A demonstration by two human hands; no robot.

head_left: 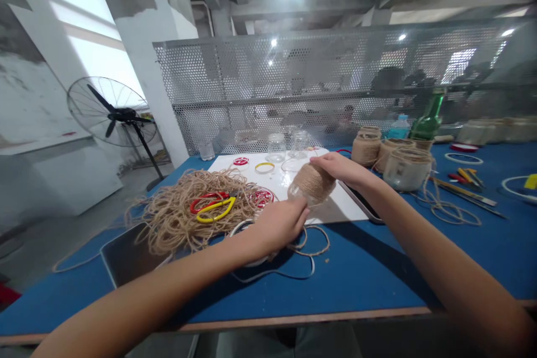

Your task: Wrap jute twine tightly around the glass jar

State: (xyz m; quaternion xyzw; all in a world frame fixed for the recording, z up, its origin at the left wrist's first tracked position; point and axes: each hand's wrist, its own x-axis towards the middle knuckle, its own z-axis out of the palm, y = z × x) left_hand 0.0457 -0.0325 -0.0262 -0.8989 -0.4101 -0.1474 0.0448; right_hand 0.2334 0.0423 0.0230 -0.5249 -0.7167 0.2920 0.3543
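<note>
Head view: the jar (pixel 314 182) is held tilted above the white sheet (pixel 338 210), its bare glass end pointing down toward the left hand (pixel 281 221) and its twine-wrapped side under the right hand (pixel 333 166). The right fingers close over the wrapped upper end. The left fingers are curled and pressed together by the glass end; whether they pinch glass or a strand, I cannot tell.

The likeliest trouble is slipping: bare glass is smooth, so a loosened right grip could let the jar roll or drop. Wraps near the uncovered end might slide off if the strand goes slack. Loops (pixel 327 240) below the left hand, beside a white cord (pixel 312 268), could snag or knot, as could the tangled heap (pixel 168 196) with scissors (pixel 226 210) on top. A wide swing of the right arm might knock the jars on that side.

Of the containers, two clear jars (pixel 276 148) (pixel 299 144) at the back show nothing inside. Right of the sheet, wrapped jars (pixel 364 148) hide their contents; a partly bare jar (pixel 405 170) stands before them. Behind, a small bottle (pixel 399 127) looks blue, perhaps from liquid; the green bottle's (pixel 428 117) contents are unclear.
</note>
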